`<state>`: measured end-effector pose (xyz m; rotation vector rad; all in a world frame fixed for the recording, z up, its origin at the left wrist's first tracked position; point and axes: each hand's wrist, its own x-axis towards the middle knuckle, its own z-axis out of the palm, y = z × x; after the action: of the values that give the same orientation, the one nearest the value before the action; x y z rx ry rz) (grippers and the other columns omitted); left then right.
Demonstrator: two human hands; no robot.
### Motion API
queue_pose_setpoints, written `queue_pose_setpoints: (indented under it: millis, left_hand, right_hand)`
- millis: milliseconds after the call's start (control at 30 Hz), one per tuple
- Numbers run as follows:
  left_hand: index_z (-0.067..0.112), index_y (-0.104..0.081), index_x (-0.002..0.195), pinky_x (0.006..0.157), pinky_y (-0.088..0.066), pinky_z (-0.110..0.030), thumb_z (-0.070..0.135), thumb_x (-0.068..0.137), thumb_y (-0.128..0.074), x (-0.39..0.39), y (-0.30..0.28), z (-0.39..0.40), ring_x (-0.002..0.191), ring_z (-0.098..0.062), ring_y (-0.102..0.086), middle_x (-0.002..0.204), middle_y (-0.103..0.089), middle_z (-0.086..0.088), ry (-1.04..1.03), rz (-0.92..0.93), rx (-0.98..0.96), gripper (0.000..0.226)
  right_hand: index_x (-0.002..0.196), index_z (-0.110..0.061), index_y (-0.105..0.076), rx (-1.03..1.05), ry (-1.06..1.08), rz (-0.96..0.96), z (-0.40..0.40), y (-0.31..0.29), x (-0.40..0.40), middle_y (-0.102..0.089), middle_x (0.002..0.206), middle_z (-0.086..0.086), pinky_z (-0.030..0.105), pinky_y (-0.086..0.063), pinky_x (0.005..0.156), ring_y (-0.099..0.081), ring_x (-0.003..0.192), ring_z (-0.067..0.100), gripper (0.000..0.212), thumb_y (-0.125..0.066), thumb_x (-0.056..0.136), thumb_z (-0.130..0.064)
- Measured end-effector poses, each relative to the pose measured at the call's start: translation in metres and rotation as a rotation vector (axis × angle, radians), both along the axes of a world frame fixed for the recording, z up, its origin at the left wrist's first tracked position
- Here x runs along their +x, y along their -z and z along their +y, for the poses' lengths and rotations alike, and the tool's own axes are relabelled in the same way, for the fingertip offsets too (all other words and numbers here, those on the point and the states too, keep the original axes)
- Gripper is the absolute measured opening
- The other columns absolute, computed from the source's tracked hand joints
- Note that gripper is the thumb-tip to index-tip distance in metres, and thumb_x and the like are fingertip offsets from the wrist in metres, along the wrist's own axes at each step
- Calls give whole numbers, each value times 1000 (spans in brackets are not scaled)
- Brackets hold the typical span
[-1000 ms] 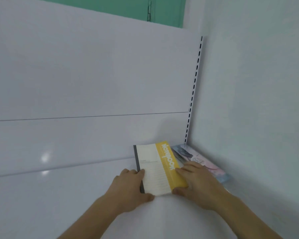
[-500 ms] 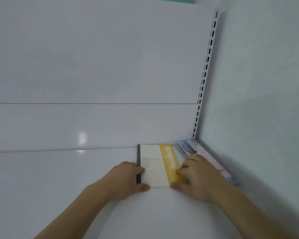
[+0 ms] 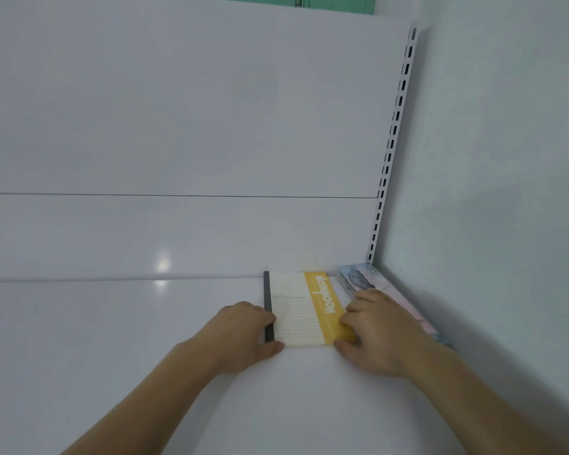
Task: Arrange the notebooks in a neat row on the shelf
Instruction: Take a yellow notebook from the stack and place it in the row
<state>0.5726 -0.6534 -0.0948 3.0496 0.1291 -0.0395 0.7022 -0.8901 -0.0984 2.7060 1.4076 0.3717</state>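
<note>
Glossy white shelf [image 3: 112,356] w/ white back panel, slotted metal upright [image 3: 391,152] at rt corner, pale wall, cream-and-yellow notebook w/ grey spine [image 3: 301,307] flat near the back, left hand [image 3: 240,336] and right hand [image 3: 375,330] gripping its side edges, pastel notebooks [image 3: 362,279] stacked just beside, in the corner.

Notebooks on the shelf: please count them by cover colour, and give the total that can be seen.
White and yellow notebook, lying flat, held by the left hand and the right hand: 1
Pastel pink and blue notebook, in the corner beside the wall: 1, as far as can be told; part is hidden by the right hand
Total: 2
</note>
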Motion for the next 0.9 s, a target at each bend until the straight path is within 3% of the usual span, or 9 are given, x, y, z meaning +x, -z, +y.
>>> queue_pose_setpoints:
  millis: [67, 233, 400, 567, 667, 900]
  left_hand:
    - [21, -58, 117, 93, -46, -36, 60, 93, -45, -1, 1, -4, 109, -19, -54, 114, -61, 4, 5, -20, 52, 48]
    - [27, -36, 149, 108, -38, -35, 62, 94, -44, -9, 5, -11, 132, -16, -43, 147, -43, 8, -25, -130, -13, 66]
    - [26, -26, 154, 119, -23, -34, 62, 97, -38, -29, 2, -12, 146, -17, -25, 158, -30, 4, -154, -296, 46, 69]
    - [25, -16, 157, 124, -9, -39, 69, 93, -17, -72, -4, 3, 153, -21, -9, 165, -14, 0, -271, -341, 109, 78]
    - [25, -15, 158, 124, -7, -38, 66, 97, -27, -109, -10, 24, 153, -20, -6, 166, -12, 1, -328, -373, 91, 74]
    - [26, -13, 158, 124, -11, -38, 64, 98, -28, -233, -25, 91, 152, -20, -9, 165, -15, 1, -492, -414, 117, 72]
  right_hand:
    - [87, -26, -62, 18, 1, 14, 0, 0, -2, -56, 92, -9, 31, -34, 101, -45, 105, 17, 48, -32, 79, -63]
    - [116, -24, -63, 117, -17, 22, 0, 1, -9, -57, 121, -6, 35, -35, 107, -43, 124, 20, 58, -34, 80, -59]
    - [126, -18, -60, 198, 3, 7, 19, -8, -28, -56, 134, 6, 43, -40, 106, -45, 130, 28, 64, -36, 85, -60]
    - [147, -20, -35, 246, -55, 45, 57, -14, -76, -28, 156, 5, 37, -17, 118, -20, 145, 23, 74, -24, 90, -66]
    - [153, -21, -14, 212, -89, 97, 88, -24, -113, -6, 161, 3, 34, -5, 120, -1, 148, 19, 77, -20, 92, -67]
    - [154, -23, -1, 188, -188, 131, 172, -40, -221, 5, 162, 1, 34, 0, 119, 4, 148, 18, 80, -16, 91, -69]
